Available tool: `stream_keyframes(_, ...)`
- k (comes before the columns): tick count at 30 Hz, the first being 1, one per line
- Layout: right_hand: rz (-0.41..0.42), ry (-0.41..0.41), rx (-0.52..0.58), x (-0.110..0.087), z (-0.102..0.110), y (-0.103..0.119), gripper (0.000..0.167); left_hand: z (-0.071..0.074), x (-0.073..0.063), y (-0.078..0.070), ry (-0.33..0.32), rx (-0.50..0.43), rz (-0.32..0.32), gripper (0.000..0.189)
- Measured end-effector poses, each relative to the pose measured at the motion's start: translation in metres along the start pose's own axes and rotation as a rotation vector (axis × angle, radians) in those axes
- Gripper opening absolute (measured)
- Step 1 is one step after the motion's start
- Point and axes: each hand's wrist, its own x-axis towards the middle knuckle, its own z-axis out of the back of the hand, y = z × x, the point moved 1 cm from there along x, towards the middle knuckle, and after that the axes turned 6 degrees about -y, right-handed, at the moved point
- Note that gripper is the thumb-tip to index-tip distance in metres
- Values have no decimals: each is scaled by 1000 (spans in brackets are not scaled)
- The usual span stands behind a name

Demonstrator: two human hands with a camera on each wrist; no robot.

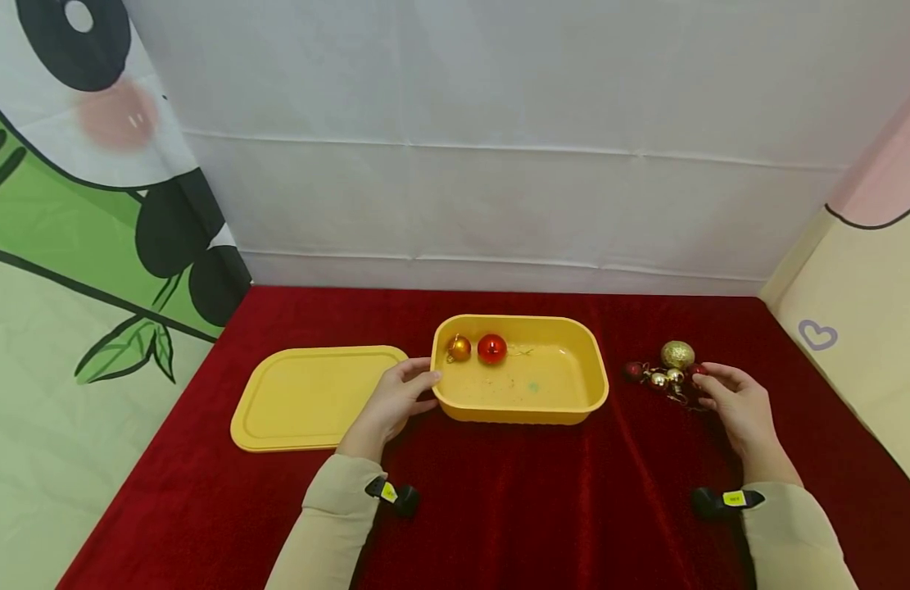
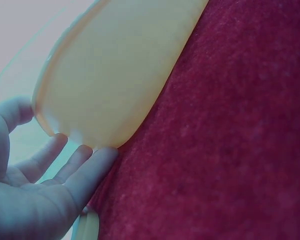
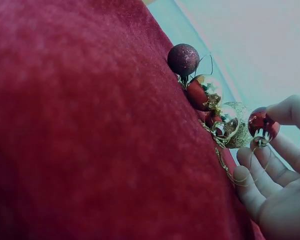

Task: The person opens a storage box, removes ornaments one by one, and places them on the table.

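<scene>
A yellow plastic box (image 1: 528, 416) stands at the table's middle, holding an orange-gold Christmas ball (image 1: 459, 348) and a shiny red one (image 1: 491, 349). My left hand (image 1: 396, 400) grips the box's left end, thumb at the rim and fingertips along the outer wall (image 2: 115, 75). On the right, my right hand (image 1: 742, 410) pinches a small red Christmas ball (image 3: 262, 124) between thumb and fingers, its gold string hanging down. Just beside it lie a glittery gold ball (image 1: 677, 355), a dark red glitter ball (image 3: 183, 60) and small shiny gold balls (image 1: 658, 380).
A yellow lid (image 1: 314, 401) lies flat to the left of the box, partly behind the left hand. Red velvet cloth (image 1: 513, 500) covers the table. A white cloth wall (image 1: 499, 205) closes off the back, with printed cloth at both sides.
</scene>
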Motion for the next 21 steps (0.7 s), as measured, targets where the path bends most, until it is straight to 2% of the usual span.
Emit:
stream_keyframes(3,9,-26,-104,0,1,0,12,0,-1,0,3,3,-16,46)
stream_keyframes(7,13,-41,-225,-2,0,0,11,-1,-1,-1,-2,17,17,45)
stream_keyframes(12,1,-40,-374,-1,-1,-2,30,-1,1,0,-7,31,36,44)
stream_keyframes(14,-3,-32,-404,-1,-1,-3,39,-1,0,-1,-5,32,33,44)
stream_keyframes(21,-9,-3,-438,-2,0,-3,56,-2,1,-1,-5,29,33,44)
